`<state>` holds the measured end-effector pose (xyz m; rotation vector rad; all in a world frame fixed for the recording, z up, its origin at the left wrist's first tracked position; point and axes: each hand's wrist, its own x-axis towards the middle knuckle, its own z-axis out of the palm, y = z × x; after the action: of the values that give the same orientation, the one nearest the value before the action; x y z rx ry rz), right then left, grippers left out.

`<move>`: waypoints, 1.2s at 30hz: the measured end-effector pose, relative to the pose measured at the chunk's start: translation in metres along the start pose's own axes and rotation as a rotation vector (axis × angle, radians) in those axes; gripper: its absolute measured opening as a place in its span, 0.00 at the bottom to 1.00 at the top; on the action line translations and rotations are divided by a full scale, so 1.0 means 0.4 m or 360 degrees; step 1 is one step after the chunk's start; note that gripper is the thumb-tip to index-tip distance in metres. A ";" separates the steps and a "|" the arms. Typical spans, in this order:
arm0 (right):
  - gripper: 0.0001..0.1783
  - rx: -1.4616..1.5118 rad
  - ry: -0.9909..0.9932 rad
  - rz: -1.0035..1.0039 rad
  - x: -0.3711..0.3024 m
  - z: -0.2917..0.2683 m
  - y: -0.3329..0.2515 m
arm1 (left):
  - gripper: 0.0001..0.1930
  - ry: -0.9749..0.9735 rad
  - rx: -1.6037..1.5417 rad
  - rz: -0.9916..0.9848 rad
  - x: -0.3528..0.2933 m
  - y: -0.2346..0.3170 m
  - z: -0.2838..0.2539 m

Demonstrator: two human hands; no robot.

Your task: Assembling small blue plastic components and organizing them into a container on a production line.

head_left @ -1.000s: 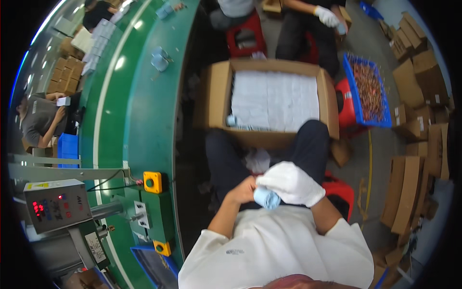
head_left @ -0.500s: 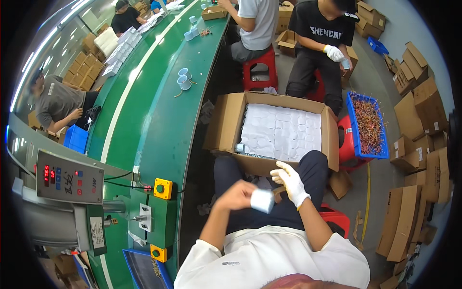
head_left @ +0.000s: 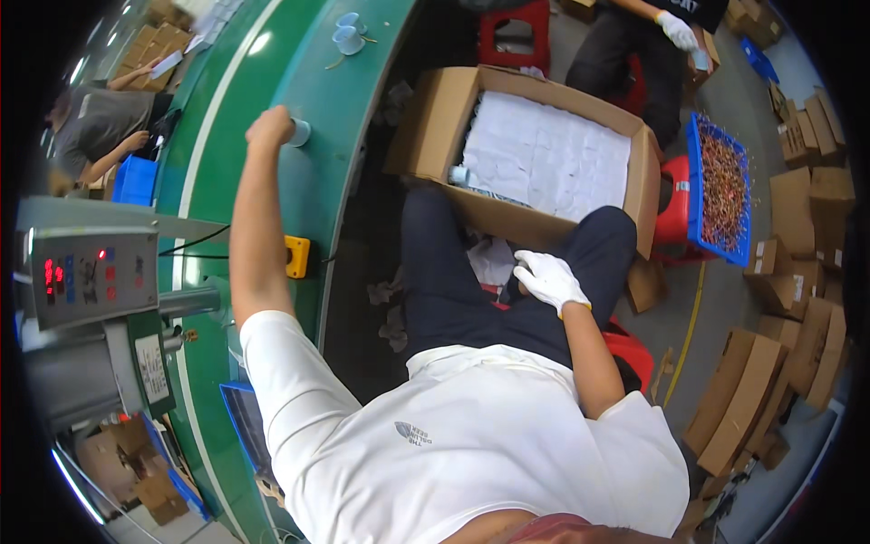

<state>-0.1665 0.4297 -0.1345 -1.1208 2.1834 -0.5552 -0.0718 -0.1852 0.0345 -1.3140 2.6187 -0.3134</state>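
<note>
My bare left hand (head_left: 270,127) reaches out over the green table with its fingers closed on a light-blue cup (head_left: 299,133). The cup is partly hidden by the hand, and I cannot tell whether it touches the tabletop. Farther along the table, a pair of similar blue cups (head_left: 347,38) stands with short strands beside them. In a white glove, my right hand (head_left: 551,279) lies over my lap, its fingers stretched out and holding nothing. Ahead of my knees, an open cardboard box (head_left: 435,118) holds rows of white paper and one small blue cup (head_left: 459,174) in its near-left corner.
A machine with a grey control panel (head_left: 95,276) and a yellow button box (head_left: 296,257) stand at the left. A blue tray (head_left: 696,181) of reddish pieces rests on a red stool at the right. A co-worker's gloved hand (head_left: 678,32) is at the far right. Cardboard cartons (head_left: 739,399) line the wall.
My left hand has carried the cup from above my lap leftward and forward to the table. My right hand has lowered toward my lap. The whole view has shifted.
</note>
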 end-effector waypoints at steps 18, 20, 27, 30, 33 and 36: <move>0.29 0.0578 -0.0083 0.0636 0.880 0.143 0.064 | 0.12 0.0018 -0.1955 0.0515 -0.405 0.647 0.107; 0.34 0.0772 0.0296 0.0710 0.917 0.190 0.171 | 0.12 -0.0297 -0.1944 0.0583 -0.394 0.767 0.215; 0.21 0.0904 0.0793 0.0726 0.573 0.061 0.078 | 0.20 -0.0139 -0.1843 0.0608 -0.111 1.002 0.624; 0.19 0.0994 0.0883 0.0552 0.273 0.021 0.028 | 0.13 0.0324 -0.0814 0.1013 -0.171 1.093 0.823; 0.14 0.0999 0.0913 0.0465 0.017 0.012 0.020 | 0.11 0.0132 -0.0743 0.1157 -0.153 1.152 0.855; 0.10 0.0630 0.0725 0.0246 -0.100 -0.013 0.026 | 0.13 -0.0579 -0.0633 0.1167 -0.123 1.168 0.798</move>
<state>-0.1577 0.4691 -0.1236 -0.6516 2.3575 -1.2040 -0.3152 0.0948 -0.3955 -0.3440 2.6766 0.5250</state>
